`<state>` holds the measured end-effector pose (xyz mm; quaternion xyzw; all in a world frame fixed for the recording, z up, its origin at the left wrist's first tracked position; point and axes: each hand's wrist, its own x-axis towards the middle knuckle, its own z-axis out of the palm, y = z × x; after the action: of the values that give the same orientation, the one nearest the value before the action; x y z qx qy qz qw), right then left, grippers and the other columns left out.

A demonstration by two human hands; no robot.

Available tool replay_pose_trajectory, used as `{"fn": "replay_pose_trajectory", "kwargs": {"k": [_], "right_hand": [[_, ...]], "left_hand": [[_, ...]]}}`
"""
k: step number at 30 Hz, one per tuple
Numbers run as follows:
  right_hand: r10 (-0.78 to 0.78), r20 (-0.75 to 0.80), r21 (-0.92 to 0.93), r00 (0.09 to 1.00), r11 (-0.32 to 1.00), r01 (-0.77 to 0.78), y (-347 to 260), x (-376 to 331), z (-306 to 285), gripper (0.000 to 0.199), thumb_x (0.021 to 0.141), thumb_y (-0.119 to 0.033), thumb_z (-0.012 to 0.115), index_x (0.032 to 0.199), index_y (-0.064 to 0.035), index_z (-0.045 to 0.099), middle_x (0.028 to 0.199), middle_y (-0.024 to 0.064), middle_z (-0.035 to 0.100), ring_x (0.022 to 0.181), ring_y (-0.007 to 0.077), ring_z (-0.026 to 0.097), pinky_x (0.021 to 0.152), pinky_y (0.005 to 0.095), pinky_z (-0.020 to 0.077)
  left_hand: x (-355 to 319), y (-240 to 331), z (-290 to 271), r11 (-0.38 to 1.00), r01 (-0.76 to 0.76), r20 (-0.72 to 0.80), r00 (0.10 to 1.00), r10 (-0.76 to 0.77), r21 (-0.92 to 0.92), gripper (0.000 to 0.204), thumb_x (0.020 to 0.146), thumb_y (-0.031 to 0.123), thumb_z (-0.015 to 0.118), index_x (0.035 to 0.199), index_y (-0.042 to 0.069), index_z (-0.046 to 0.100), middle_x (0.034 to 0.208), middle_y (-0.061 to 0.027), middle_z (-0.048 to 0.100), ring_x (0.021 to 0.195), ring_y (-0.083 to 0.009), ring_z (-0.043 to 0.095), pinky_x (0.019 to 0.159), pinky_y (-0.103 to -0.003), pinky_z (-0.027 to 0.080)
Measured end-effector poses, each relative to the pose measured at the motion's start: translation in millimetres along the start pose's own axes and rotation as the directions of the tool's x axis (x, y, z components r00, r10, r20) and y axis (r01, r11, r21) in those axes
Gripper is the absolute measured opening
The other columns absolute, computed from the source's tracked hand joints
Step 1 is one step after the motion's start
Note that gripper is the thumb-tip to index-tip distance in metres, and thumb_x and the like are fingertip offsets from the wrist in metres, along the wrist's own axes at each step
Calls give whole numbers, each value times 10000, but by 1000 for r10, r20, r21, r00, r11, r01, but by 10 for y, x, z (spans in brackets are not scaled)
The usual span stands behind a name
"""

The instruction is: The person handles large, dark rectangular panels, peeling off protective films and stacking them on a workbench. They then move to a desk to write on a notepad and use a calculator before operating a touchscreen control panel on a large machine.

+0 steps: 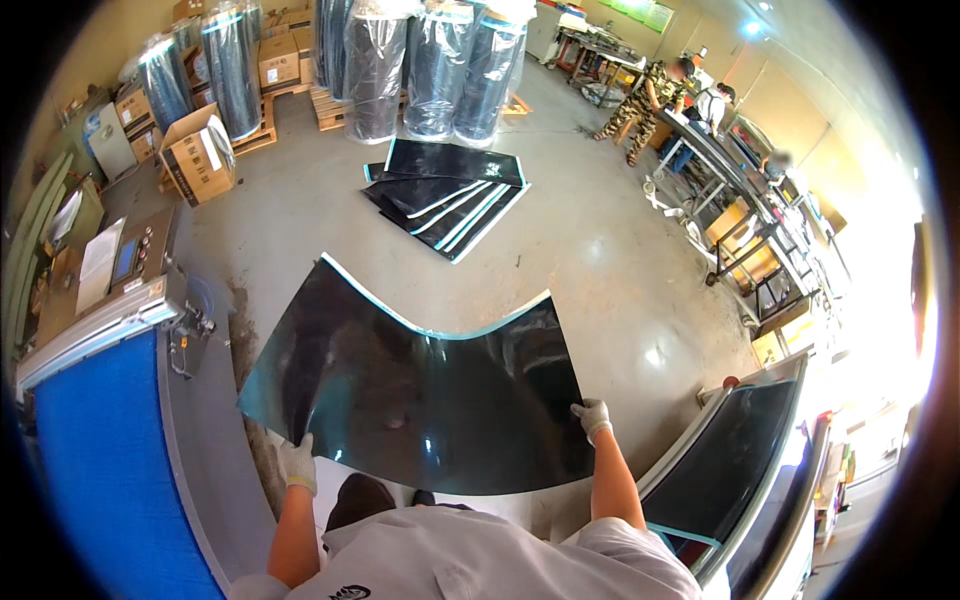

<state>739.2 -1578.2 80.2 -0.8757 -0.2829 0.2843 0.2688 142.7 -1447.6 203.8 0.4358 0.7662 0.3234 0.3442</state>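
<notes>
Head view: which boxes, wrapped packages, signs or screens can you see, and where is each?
Open cardboard box: upper left floor, brown, tilted.
Stacked cardboard boxes: on a pallet behind, brown.
Wrapped rolls: top centre, upright, dark under clear film.
Control panel: left machine, grey, small bluish screen.
Wall boards: top right, green.

The black sheet (420, 390) is looking glossy and smooth, rubbery, catching reflections; the hands, left (298, 464) and right (592, 416), are wearing pale knitted cloth gloves; the concrete floor (600, 260) is shining, polished; the conveyor belt (95, 450) is showing matt blue.
</notes>
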Motion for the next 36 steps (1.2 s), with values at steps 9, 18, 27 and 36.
{"fn": "replay_pose_trajectory", "kwargs": {"k": [9, 18, 27, 36], "right_hand": [[3, -112, 91, 994, 996, 8, -666, 1005, -148, 281, 795, -156, 742, 936, 78, 677, 732, 88, 656, 626, 154, 578, 609, 328, 479], [253, -218, 442, 943, 887, -135, -2025, 2467, -336, 155, 805, -77, 727, 881, 48, 678, 600, 53, 583, 373, 145, 443, 363, 325, 341], [96, -246, 181, 965, 982, -51, -2880, 4503, -274, 284, 785, -128, 743, 958, 89, 683, 768, 60, 661, 677, 150, 575, 625, 315, 470], [212, -183, 349, 960, 927, -138, -4290, 7480, 447, 444, 799, -131, 747, 1145, 114, 614, 1067, 168, 683, 936, 228, 640, 857, 334, 500]], "left_hand": [[1928, 315, 1509, 878, 129, 321, 947, 29, -461, 271, 874, 76, 626, 1116, -45, 604, 1011, -62, 627, 817, -184, 563, 808, -302, 451], [4011, 1392, 2831, 885, 78, 354, 930, 102, -458, 155, 869, 108, 639, 957, -17, 664, 707, 27, 552, 562, -85, 447, 520, -271, 395], [5756, 2405, 4151, 909, -12, 255, 958, 129, -416, 177, 860, 119, 641, 920, -46, 662, 768, -32, 611, 608, -106, 522, 562, -291, 453], [7856, 4125, 5683, 906, 125, 305, 952, 5, -405, 313, 874, 121, 654, 1147, -26, 612, 821, -15, 609, 639, -111, 545, 587, -251, 464]]}}
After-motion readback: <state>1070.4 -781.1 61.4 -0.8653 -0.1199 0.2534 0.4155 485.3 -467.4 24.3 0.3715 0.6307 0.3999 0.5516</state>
